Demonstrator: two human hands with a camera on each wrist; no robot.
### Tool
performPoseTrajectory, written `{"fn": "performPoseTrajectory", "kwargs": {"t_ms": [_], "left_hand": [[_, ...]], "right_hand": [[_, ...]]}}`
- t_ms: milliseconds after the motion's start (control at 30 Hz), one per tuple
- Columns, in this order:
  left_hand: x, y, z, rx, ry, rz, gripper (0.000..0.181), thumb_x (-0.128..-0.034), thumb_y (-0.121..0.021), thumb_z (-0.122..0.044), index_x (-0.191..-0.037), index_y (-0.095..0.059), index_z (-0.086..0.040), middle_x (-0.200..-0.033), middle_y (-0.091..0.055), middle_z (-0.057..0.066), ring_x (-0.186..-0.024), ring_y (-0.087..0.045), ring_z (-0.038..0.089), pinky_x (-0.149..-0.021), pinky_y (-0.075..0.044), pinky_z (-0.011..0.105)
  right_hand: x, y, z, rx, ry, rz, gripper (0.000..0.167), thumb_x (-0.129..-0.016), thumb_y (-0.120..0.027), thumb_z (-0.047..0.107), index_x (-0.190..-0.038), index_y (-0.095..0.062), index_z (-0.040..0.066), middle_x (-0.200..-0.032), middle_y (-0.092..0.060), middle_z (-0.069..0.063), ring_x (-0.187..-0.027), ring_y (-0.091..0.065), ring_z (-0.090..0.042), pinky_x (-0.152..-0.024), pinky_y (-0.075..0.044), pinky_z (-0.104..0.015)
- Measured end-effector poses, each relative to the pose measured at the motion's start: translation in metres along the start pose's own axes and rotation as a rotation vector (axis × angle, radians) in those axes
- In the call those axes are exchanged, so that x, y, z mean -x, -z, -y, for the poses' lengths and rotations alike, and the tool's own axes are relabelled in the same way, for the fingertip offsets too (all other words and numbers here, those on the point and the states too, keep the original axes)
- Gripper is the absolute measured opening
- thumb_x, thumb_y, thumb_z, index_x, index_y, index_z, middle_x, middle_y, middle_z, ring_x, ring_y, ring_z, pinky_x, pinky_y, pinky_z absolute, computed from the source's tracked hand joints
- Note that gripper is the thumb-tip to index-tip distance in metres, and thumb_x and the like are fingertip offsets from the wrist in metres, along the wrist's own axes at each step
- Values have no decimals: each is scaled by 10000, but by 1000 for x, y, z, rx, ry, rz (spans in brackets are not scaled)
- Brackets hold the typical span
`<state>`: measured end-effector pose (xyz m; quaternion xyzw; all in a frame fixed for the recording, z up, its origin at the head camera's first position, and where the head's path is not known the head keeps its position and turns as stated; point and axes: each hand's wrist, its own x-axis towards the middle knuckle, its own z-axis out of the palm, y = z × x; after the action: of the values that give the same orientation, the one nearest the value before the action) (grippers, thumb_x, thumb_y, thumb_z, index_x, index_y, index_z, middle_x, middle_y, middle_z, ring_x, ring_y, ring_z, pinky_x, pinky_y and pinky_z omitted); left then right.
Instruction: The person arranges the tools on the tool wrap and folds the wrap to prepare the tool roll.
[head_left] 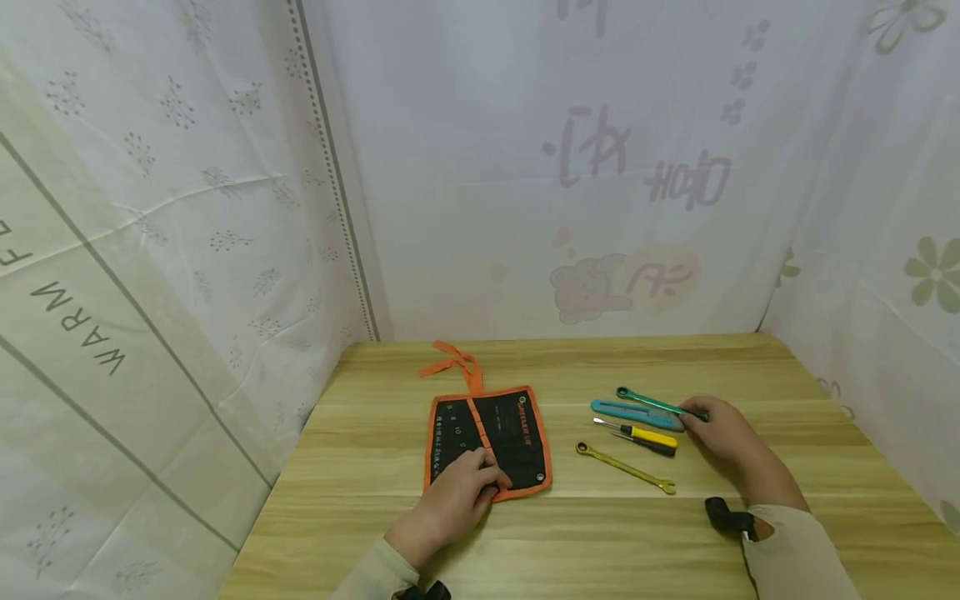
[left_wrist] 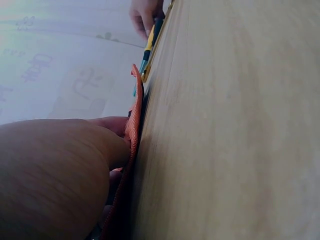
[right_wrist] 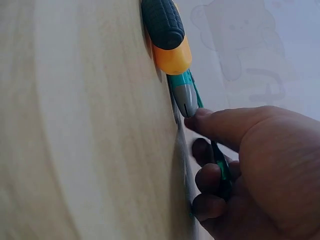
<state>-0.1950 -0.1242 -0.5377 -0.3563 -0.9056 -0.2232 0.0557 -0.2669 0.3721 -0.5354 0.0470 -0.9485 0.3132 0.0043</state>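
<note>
A black tool pouch (head_left: 517, 446) with orange trim lies spread on the table, its orange ties pointing to the back. My left hand (head_left: 461, 492) grips the orange trim near the pouch's front edge; the left wrist view shows the thumb against the orange edge (left_wrist: 134, 125), other fingers partly hidden. Over on the right, my right hand (head_left: 720, 429) holds the near end of a green ratchet wrench (head_left: 651, 400), fingers curled about it in the right wrist view. Beside that wrench lies a teal utility knife (head_left: 630, 412), its grey tip (right_wrist: 186, 100) close to my thumb.
In front of the knife lie a yellow-handled screwdriver (head_left: 651, 436) and a black-handled one (head_left: 658, 449), side by side. A gold ratchet wrench (head_left: 626, 469) is nearest the front. Patterned cloth (head_left: 480, 208) hangs behind and along both sides of the wooden table (head_left: 570, 550).
</note>
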Motion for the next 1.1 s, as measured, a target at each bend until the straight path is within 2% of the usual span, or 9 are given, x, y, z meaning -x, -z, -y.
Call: {"fn": "performPoseTrajectory", "kwargs": {"t_ms": [367,633,867,1100], "left_hand": [[1,0,-1,23,8,3,173,-1038,-691,-152,-1095,-756,-302,-1092,-567,-118,-959,-534,74,-873,-518,295],[0,-1,-1,13,11,3,179,-1044,-683,-157,-1097,-749,-314,-1100,-570,-119,-965,-538,82,-874,-520,305],[0,-2,0,2,8,-1,180,-1043,-685,-161,-1091,-744,-324,-1114,-571,-120,-968,-535,82,-873,-516,303],[0,0,-2,-1,5,4,182,-1036,-692,-145,-1092,-745,-310,-1121,-578,-105,-976,-541,90,-878,-516,310]], "right_hand": [[1,0,1,-12,-15,3,265,-1085,-575,165,-1268,-657,-8,-1307,-623,-307,-1259,-525,-548,-1000,-412,-710],[0,1,3,-32,-44,-10,348,-1110,-526,249,-1305,-614,-25,-1288,-624,-285,-1196,-561,-471,-950,-445,-660],[5,3,16,-47,-29,-24,342,-1110,-527,253,-1296,-616,-20,-1254,-632,-261,-1140,-576,-426,-913,-470,-616],[11,1,30,-75,-27,-8,426,-1113,-521,382,-1331,-608,26,-1264,-628,-225,-1086,-588,-370,-894,-481,-569]]}}
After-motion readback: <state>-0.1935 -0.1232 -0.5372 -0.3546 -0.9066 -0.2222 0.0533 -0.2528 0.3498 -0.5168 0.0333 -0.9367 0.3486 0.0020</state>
